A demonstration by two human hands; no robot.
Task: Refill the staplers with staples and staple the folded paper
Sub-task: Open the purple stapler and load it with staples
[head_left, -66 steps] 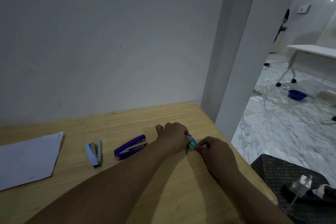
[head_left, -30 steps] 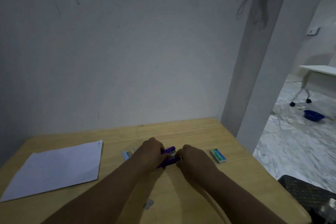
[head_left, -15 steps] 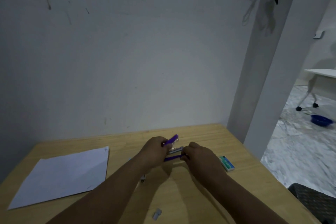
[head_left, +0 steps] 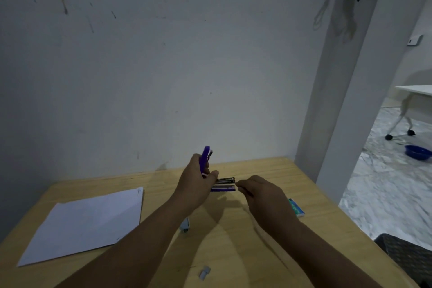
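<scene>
blue stapler (head_left: 185, 225) mostly hidden | left hand (head_left: 198, 184) grips purple stapler (head_left: 216, 177)

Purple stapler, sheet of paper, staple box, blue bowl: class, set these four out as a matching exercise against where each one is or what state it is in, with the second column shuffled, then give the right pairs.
Things:
1. purple stapler
2. sheet of paper
3. staple box
4. blue bowl

Places or states:
A. on the floor beyond the table
B. swung open, lid gripped by the left hand
C. on the table just right of the right hand
D. flat on the table's left side

Pairs: 1-B, 2-D, 3-C, 4-A
</scene>
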